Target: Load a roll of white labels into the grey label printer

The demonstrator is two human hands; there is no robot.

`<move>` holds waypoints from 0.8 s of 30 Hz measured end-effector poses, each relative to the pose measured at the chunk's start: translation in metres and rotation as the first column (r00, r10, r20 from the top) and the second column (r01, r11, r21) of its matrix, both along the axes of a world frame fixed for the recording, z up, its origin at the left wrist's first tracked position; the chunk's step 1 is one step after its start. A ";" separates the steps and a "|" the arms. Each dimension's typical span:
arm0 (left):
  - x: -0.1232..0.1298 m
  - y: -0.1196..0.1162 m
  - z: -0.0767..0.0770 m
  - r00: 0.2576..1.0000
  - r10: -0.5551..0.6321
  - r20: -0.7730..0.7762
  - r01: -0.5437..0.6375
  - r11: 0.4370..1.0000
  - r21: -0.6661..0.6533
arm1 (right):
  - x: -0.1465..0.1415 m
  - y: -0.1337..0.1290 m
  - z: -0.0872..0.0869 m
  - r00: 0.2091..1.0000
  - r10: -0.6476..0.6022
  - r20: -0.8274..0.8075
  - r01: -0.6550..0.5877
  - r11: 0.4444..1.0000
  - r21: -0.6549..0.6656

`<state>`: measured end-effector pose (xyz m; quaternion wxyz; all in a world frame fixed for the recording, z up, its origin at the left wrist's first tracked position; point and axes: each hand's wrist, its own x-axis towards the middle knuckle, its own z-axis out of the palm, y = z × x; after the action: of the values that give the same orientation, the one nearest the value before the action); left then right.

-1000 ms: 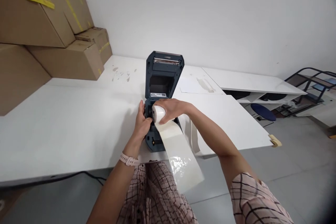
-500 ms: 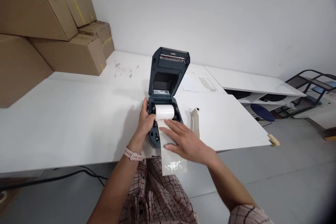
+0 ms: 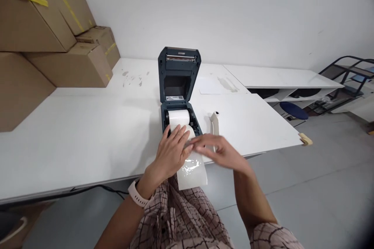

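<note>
A dark label printer (image 3: 178, 99) stands at the table's front with its lid raised. Inside it sits a roll of white labels (image 3: 179, 117). From the roll a label strip (image 3: 193, 169) runs forward and hangs over the table edge, its lower part glossy. My left hand (image 3: 172, 149), fingers spread, lies flat across the strip at the printer's front. My right hand (image 3: 216, 148) is at the strip's right side, slightly blurred, its fingers stretched toward my left fingertips. Where the hands meet, the strip is partly hidden.
Right of the printer, a light-coloured handheld scanner (image 3: 215, 126) lies on the white table (image 3: 111, 136). Cardboard boxes (image 3: 78, 64) are stacked at the back left. A paper sheet (image 3: 209, 85) lies behind. Beyond the table are a blue stool (image 3: 293, 110) and a black metal rack (image 3: 344, 74).
My left hand has moved from the printer's left side onto the label strip. My right hand has drawn back to the right, and the strip now bulges up near the roll.
</note>
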<state>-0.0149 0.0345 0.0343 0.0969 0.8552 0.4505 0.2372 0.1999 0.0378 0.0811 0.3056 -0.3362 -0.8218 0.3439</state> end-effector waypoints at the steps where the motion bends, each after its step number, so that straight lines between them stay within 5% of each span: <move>1: 0.002 -0.004 0.000 0.999 0.019 -0.046 -0.019 1.000 0.019 | 0.006 0.009 0.006 0.995 -0.068 -0.074 0.065 0.997 -0.044; 4: 0.002 -0.008 0.000 0.989 0.041 -0.142 -0.032 0.998 0.060 | 0.016 0.036 0.017 0.924 -0.342 -0.169 0.342 0.939 -0.032; 6: 0.000 -0.006 0.000 0.983 0.042 -0.181 -0.028 0.996 0.081 | 0.017 0.053 0.019 0.895 -0.403 -0.193 0.412 0.911 0.011; 13: 0.010 -0.009 -0.003 0.972 0.071 -0.223 -0.044 0.991 0.125 | -0.004 0.126 0.051 0.882 -0.363 -0.300 0.407 0.909 0.096; 19: 0.026 -0.036 -0.008 0.984 0.005 -0.179 0.017 0.993 0.120 | -0.036 0.209 0.098 0.901 -0.293 -0.320 0.268 0.956 -0.120; 21: 0.023 -0.052 -0.009 0.993 -0.055 -0.104 0.069 0.987 0.143 | -0.036 0.208 0.102 0.907 -0.253 -0.337 0.229 0.967 -0.112; 24: 0.012 -0.077 -0.008 0.979 -0.174 0.102 0.158 0.976 0.147 | -0.028 0.165 0.089 0.893 -0.257 -0.370 0.275 0.961 -0.004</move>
<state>-0.0030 -0.0423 0.0263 0.0828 0.8796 0.3534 0.3075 0.1718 0.2028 0.1702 0.5058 -0.3676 -0.7046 0.3356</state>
